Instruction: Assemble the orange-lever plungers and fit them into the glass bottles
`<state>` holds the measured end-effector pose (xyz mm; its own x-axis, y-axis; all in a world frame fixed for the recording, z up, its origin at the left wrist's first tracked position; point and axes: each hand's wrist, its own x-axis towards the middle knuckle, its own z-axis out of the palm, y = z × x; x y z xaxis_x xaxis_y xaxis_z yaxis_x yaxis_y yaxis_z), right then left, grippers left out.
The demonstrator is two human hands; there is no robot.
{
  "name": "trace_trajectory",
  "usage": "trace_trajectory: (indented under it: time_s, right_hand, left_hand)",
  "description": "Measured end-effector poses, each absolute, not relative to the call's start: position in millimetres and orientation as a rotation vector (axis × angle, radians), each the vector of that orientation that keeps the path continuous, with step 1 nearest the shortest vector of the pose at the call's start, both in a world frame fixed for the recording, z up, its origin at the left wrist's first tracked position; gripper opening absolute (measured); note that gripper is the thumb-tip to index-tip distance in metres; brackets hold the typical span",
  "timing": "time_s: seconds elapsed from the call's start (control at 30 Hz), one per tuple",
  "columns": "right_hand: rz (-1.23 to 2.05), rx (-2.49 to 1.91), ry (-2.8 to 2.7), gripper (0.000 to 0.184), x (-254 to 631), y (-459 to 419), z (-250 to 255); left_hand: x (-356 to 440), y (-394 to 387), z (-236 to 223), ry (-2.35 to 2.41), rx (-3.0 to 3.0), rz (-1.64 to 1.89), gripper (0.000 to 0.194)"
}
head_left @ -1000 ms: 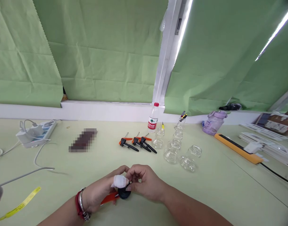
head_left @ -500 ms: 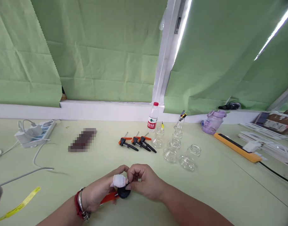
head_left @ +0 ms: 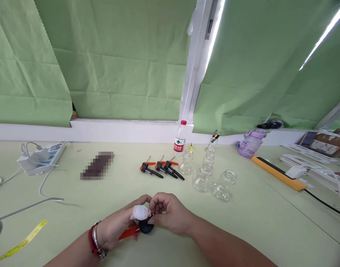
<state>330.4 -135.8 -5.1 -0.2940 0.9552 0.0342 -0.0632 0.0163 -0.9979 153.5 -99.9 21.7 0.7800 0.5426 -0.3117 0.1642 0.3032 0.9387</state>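
Note:
Near the front of the table, both hands hold a black-and-orange tool (head_left: 145,225) with a round black part and an orange bar. My left hand (head_left: 116,226), with a white wrapping on its thumb, is closed around it from the left, the orange bar showing under the palm. Fingers of my right hand (head_left: 170,213) pinch at the top edge of the black part; what lies between the fingertips is hidden. Beyond the hands lie several similar pieces (head_left: 162,168) with black handles, orange parts and thin metal rods. To their right are several clear glass jars (head_left: 202,178).
A red-capped water bottle (head_left: 180,139) and a purple bottle (head_left: 251,142) stand toward the back. Screwdrivers (head_left: 213,140) stand in a rear jar. A yellow power strip (head_left: 278,173) lies right; a white power strip (head_left: 44,159) with cables lies left. A yellow strip (head_left: 25,243) lies front left.
Both hands stay almost in place around the black-and-orange tool, with only a slight shift of the fingers. The whole view has moved very slightly; the table items stay put.

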Motion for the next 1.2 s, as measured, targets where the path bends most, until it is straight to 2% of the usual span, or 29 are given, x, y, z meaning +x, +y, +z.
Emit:
trace_trajectory:
  time_s: [0.27, 0.8, 1.2]
  right_hand:
    - [1.428, -0.988, -1.415, 0.031, 331.3, -135.5, -6.4]
    - [1.351, -1.003, -1.416, 0.016, 329.1, -137.1, -4.6]
    - [1.236, -0.965, -1.520, 0.015, 329.1, -136.5, -7.5]
  left_hand:
    - [152.4, -100.0, 22.6, 0.657, 1.269, 0.281, 0.020]
    - [151.0, -99.6, 22.1, 0.669, 1.279, 0.272, 0.023]
    - [151.5, -101.1, 22.0, 0.680, 1.261, 0.298, 0.018]
